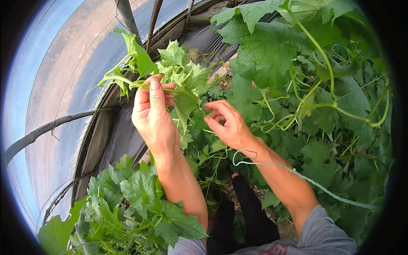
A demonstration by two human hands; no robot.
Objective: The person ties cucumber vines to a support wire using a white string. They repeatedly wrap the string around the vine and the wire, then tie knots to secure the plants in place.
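My left hand is raised at the upper middle, with its thumb and fingers closed on the green stem of a climbing vine. Leaves and thin shoots of that vine spread out on both sides of the fingers. To the right and slightly lower is my right hand, its fingers curled and the thumb apart from the index finger; I see nothing held in it. A pale green twine crosses over my right forearm and ends in a loose loop near the wrist.
Clear plastic film on curved metal pipes bounds the left side. Black plastic sheeting runs along its foot. Dense vine leaves and thick looping stems fill the right. More foliage stands at the lower left.
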